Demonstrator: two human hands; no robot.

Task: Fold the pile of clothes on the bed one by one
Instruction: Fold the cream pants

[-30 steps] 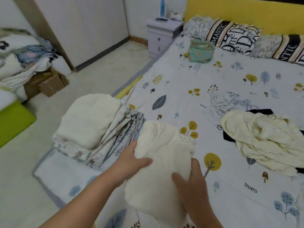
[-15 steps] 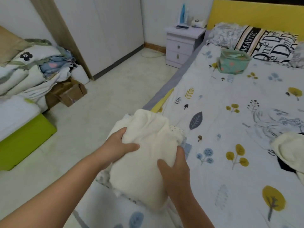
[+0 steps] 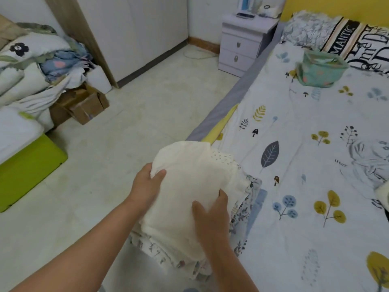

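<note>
A folded cream garment (image 3: 189, 186) lies on top of the stack of folded clothes (image 3: 242, 216) at the left edge of the bed (image 3: 315, 144). My left hand (image 3: 145, 186) grips its far left edge, thumb on top and fingers underneath. My right hand (image 3: 210, 216) holds its near right side, thumb lying on the cloth. Floral-print folded pieces show beneath the cream one. A sliver of the unfolded cream pile (image 3: 383, 192) shows at the frame's right edge.
A teal fabric basket (image 3: 320, 70) and pillows (image 3: 347, 36) sit near the yellow headboard. A white nightstand (image 3: 242, 43) stands beside the bed. Across the tiled floor are cardboard boxes (image 3: 84, 106), heaped bedding (image 3: 31, 66) and a green surface (image 3: 27, 169).
Both hands carried the folded cream garment left from the bed's middle onto the folded stack. My view turned left, so the unfolded pile slid almost out of frame.
</note>
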